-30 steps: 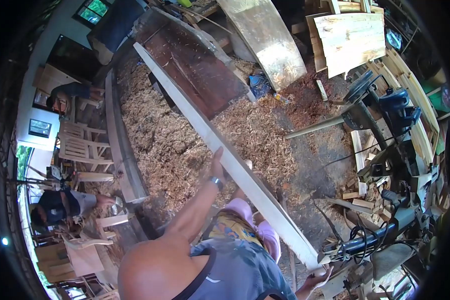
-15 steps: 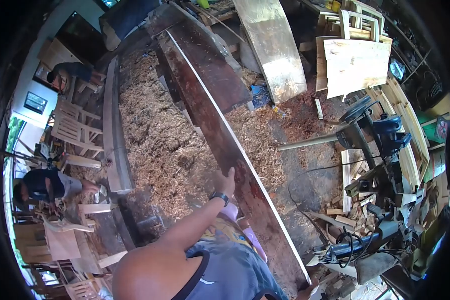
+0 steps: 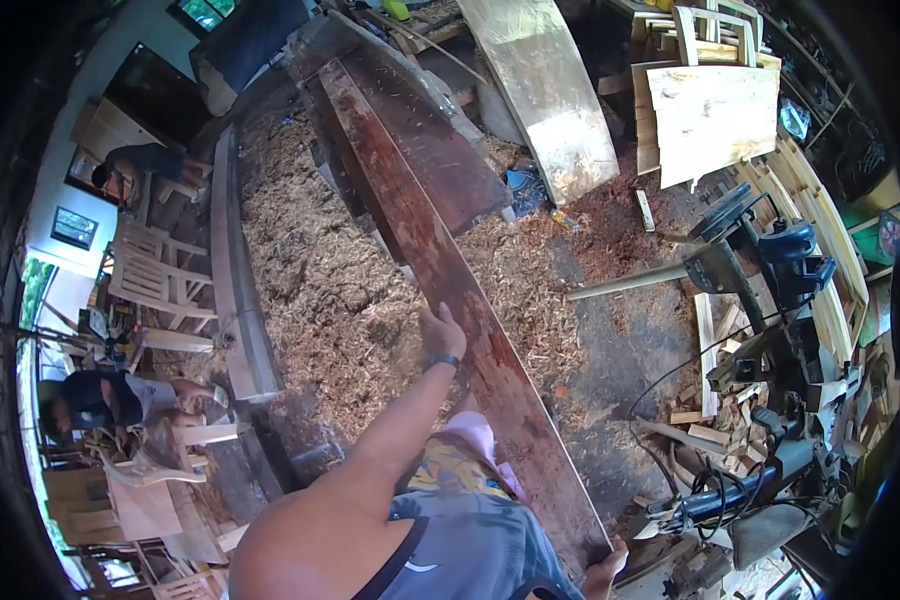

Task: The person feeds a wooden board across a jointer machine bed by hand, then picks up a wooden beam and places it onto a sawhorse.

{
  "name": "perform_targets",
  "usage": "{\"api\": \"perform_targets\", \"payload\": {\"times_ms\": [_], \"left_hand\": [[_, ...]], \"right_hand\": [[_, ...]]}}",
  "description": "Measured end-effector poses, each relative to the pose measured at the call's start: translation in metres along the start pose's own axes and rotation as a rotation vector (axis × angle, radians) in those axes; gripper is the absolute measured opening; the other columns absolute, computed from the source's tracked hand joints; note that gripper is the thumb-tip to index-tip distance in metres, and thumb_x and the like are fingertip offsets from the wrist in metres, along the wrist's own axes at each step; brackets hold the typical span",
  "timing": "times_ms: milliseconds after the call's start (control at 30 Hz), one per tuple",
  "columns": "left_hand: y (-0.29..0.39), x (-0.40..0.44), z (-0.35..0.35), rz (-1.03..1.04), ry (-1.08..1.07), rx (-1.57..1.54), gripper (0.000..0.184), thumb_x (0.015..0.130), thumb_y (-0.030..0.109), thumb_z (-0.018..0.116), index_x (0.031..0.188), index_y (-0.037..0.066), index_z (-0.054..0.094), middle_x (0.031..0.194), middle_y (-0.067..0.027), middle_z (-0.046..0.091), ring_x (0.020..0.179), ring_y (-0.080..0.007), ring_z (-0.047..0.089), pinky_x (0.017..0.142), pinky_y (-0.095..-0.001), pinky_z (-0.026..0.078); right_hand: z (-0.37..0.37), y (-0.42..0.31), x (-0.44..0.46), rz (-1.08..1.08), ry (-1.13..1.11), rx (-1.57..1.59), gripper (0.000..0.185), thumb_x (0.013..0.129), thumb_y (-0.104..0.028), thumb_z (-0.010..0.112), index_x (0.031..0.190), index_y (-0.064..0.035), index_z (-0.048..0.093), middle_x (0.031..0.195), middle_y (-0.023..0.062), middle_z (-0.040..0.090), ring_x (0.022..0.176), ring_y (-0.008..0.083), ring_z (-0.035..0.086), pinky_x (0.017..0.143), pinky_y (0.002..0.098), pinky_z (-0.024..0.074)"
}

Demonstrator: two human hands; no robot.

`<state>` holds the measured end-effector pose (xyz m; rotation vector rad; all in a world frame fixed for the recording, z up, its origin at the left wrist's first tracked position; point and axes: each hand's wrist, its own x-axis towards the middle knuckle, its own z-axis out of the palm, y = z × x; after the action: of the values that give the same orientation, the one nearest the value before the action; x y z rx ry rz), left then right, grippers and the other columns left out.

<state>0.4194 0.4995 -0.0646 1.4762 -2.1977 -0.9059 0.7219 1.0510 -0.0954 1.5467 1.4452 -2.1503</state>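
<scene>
A long reddish-brown wooden plank (image 3: 470, 310) runs diagonally in front of me, its broad, worn face turned up. My left hand (image 3: 442, 332), with a dark band on its wrist, is closed on the plank's left edge about midway along; some of its fingers are hidden behind the board. Down at the near end, my right hand (image 3: 606, 568) grips the plank's right corner, and it is partly cut off by the frame. The plank's far end reaches the dark red boards (image 3: 435, 165) lying at the back.
Wood shavings (image 3: 330, 300) cover the floor. Two people work at the left near wooden chairs (image 3: 160, 265), beyond a long beam (image 3: 235, 270). On the right stand a machine (image 3: 750, 250) with a cable and scrap wood (image 3: 715, 430). A pale slab (image 3: 550, 100) leans at the back.
The plank has rolled, so its pale narrow edge no longer shows and more of its face does. My left hand has shifted slightly up and left; my right hand still grips the near end.
</scene>
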Motion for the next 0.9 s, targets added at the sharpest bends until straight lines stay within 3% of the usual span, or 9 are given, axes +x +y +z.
{"api": "perform_targets", "payload": {"times_ms": [67,167,233,367,533,633,767,833,900], "left_hand": [[0.003,0.008,0.000,-0.001,-0.001,0.018,0.043,0.104,0.036,0.046,0.116,-0.005,0.052,0.113,-0.0312,0.060,0.107,-0.0481,0.060,0.091,-0.0544,0.047],[0.010,0.020,-0.002,0.023,0.013,0.048,0.042,0.104,0.034,0.046,0.118,-0.005,0.053,0.112,-0.0308,0.062,0.107,-0.0476,0.060,0.091,-0.0544,0.047],[0.012,0.028,-0.002,0.047,0.022,0.067,0.042,0.104,0.034,0.046,0.118,-0.005,0.053,0.112,-0.0307,0.063,0.107,-0.0474,0.061,0.091,-0.0542,0.047],[0.021,0.050,0.000,0.001,0.002,0.096,0.042,0.104,0.033,0.046,0.122,-0.003,0.053,0.113,-0.0308,0.063,0.108,-0.0475,0.061,0.093,-0.0536,0.048],[0.022,0.096,0.015,-0.015,0.028,0.117,0.044,0.104,0.037,0.045,0.123,-0.001,0.052,0.113,-0.0309,0.064,0.107,-0.0483,0.061,0.093,-0.0545,0.049],[0.038,0.126,0.013,-0.018,-0.012,0.155,0.045,0.104,0.040,0.043,0.120,-0.001,0.052,0.112,-0.0301,0.064,0.106,-0.0485,0.062,0.092,-0.0555,0.049],[0.059,0.174,0.018,-0.069,-0.021,0.187,0.046,0.103,0.042,0.043,0.117,0.000,0.052,0.117,-0.0288,0.063,0.111,-0.0468,0.060,0.093,-0.0548,0.048],[0.066,0.198,0.020,-0.049,-0.005,0.180,0.047,0.103,0.043,0.042,0.117,0.000,0.053,0.120,-0.0285,0.061,0.113,-0.0459,0.060,0.094,-0.0545,0.048],[0.070,0.219,0.024,-0.020,-0.007,0.190,0.048,0.103,0.044,0.042,0.118,0.000,0.052,0.123,-0.0280,0.059,0.114,-0.0443,0.059,0.095,-0.0534,0.048]], "right_hand": [[-0.002,0.010,0.003,-0.090,-0.053,0.015,0.041,0.085,-0.033,0.059,0.112,-0.0018,0.065,0.105,0.0120,0.066,0.094,0.0306,0.063,0.088,0.0424,0.0503],[0.007,0.012,0.006,-0.144,-0.056,-0.111,0.040,0.093,-0.040,0.056,0.109,-0.0052,0.065,0.107,0.0083,0.064,0.101,0.0241,0.058,0.096,0.0413,0.0465],[0.032,-0.003,-0.019,-0.116,0.005,-0.334,0.041,0.093,-0.041,0.056,0.108,-0.0048,0.065,0.105,0.0079,0.064,0.100,0.0229,0.056,0.098,0.0402,0.0448],[0.033,0.010,0.012,0.063,-0.061,-0.055,0.040,0.085,-0.031,0.057,0.107,0.0002,0.068,0.102,0.0112,0.069,0.093,0.0301,0.066,0.087,0.0437,0.0522],[0.127,-0.017,-0.019,0.157,0.249,-0.082,0.039,0.085,-0.030,0.057,0.107,0.0002,0.068,0.101,0.0123,0.069,0.092,0.0319,0.067,0.085,0.0453,0.0533],[0.145,-0.005,-0.001,0.332,0.162,0.050,0.038,0.086,-0.030,0.057,0.105,0.0007,0.067,0.098,0.0130,0.070,0.086,0.0331,0.068,0.083,0.0472,0.0553],[0.169,0.021,0.027,0.200,0.113,-0.018,0.039,0.086,-0.031,0.057,0.105,0.0015,0.068,0.097,0.0142,0.071,0.084,0.0349,0.069,0.082,0.0490,0.0570],[0.193,0.020,0.030,0.397,-0.008,0.050,0.039,0.087,-0.030,0.055,0.105,0.0019,0.068,0.099,0.0156,0.072,0.084,0.0367,0.070,0.083,0.0500,0.0579],[0.211,0.022,0.029,0.383,-0.009,0.025,0.040,0.088,-0.030,0.054,0.106,0.0022,0.069,0.100,0.0160,0.072,0.085,0.0375,0.070,0.084,0.0501,0.0579]]}}
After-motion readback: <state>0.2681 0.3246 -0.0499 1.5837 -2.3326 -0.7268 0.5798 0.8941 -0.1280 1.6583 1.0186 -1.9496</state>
